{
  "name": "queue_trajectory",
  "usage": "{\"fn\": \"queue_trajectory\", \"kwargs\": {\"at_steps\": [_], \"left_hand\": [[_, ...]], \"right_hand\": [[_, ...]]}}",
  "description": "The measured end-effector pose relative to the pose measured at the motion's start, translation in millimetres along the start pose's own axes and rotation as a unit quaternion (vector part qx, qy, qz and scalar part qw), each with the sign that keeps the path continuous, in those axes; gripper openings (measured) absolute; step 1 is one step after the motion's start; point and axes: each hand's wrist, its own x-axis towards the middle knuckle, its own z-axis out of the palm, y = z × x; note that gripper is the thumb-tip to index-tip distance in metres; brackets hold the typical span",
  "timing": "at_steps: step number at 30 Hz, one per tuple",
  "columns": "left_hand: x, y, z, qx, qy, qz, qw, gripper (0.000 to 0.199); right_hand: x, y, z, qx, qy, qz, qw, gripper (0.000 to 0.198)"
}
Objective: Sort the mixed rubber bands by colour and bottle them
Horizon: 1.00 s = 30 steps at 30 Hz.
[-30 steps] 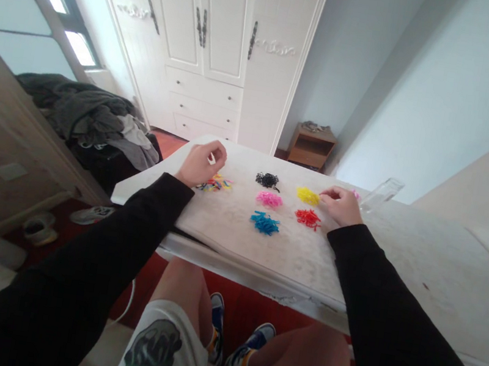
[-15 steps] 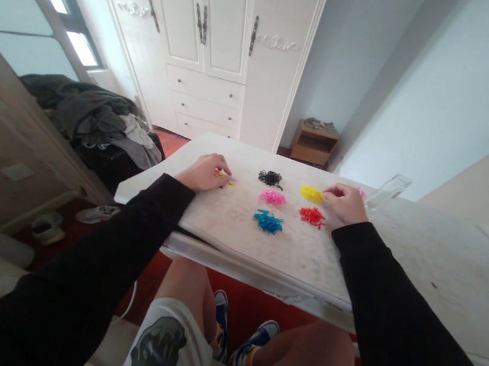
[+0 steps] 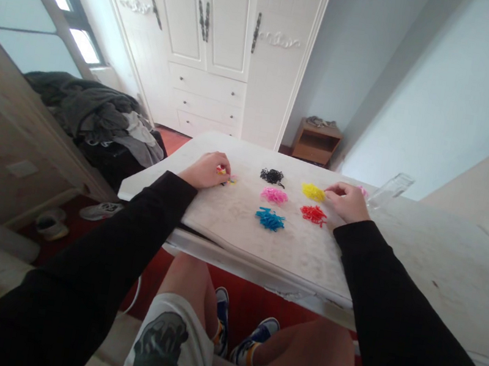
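Observation:
My left hand [image 3: 208, 170] rests on the left part of the white table [image 3: 228, 227]. Its fingers are curled together over a few mixed-colour rubber bands [image 3: 233, 179], with red and yellow bits showing between them. My right hand [image 3: 349, 202] is closed in a pinch at the right edge of a pile of yellow rubber bands [image 3: 313, 192]; whatever its fingertips hold is too small to make out. Between the hands lie piles of black rubber bands [image 3: 272, 176], pink rubber bands [image 3: 274, 196], blue rubber bands [image 3: 270, 219] and red rubber bands [image 3: 313, 214].
A clear glass container [image 3: 390, 192] lies beyond my right hand, with a bit of pink [image 3: 363, 191] beside it. Behind the table stand a white wardrobe [image 3: 220, 43] and a small wooden cabinet [image 3: 316, 143]. Clothes [image 3: 97, 116] are heaped at the left.
My left hand's fingers have drawn in over the mixed bands, hiding more of them. The right hand stays by the yellow pile. The whole view has shifted slightly.

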Motion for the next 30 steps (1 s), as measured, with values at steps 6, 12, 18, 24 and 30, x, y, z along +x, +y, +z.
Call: {"fn": "queue_trajectory", "kwargs": {"at_steps": [6, 12, 18, 24, 30], "left_hand": [[-1.2, 1.5, 0.8, -0.006, 0.005, 0.005, 1.000, 0.033], [-0.2, 2.4, 3.5, -0.011, -0.010, 0.006, 1.000, 0.036], [1.2, 4.7, 3.1, -0.016, -0.012, -0.006, 1.000, 0.022], [1.5, 6.6, 4.4, -0.027, -0.009, -0.013, 0.999, 0.019], [0.9, 2.9, 4.7, -0.032, 0.022, -0.007, 0.999, 0.017]], "right_hand": [[0.3, 1.9, 0.8, 0.007, -0.001, -0.004, 1.000, 0.008], [-0.4, 1.9, 0.5, 0.004, -0.002, -0.003, 1.000, 0.007], [-0.8, 0.8, 0.3, 0.003, -0.008, 0.004, 1.000, 0.006], [-0.7, -2.2, -0.9, 0.007, -0.017, 0.009, 1.000, 0.006], [0.5, 1.6, -0.8, 0.006, -0.013, -0.003, 1.000, 0.005]]}}
